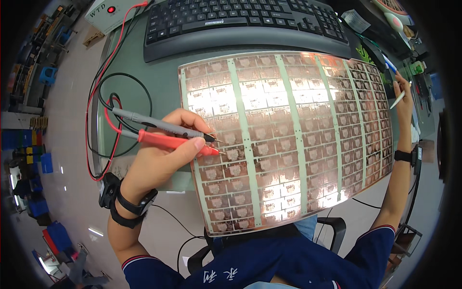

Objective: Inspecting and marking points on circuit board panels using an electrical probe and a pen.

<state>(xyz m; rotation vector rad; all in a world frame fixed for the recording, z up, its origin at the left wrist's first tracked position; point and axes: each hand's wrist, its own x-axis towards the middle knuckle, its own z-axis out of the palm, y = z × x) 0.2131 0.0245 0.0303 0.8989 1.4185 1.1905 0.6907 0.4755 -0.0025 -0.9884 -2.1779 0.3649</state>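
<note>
My left hand (163, 161) is closed around two test probes held side by side, a red probe (166, 140) and a grey probe (161, 124) with a black tip end. Their metal points meet, or hover just over, the left part of a large copper-coloured circuit panel (256, 192) with pale green strips. At the far right, my right hand (405, 94) is closed on a slim white pen-like stick (397, 100). Its fingertips are by a blue-and-white pen (389, 62); whether they touch it I cannot tell. The right hand is off the panel.
A black keyboard (250, 36) lies behind the panel. Red and black leads (90, 111) loop on the left of the green table (127, 60), near a pale box (113, 17) with a lit red button. A fan (392, 19) is at the far right. A chair armrest (337, 231) shows below.
</note>
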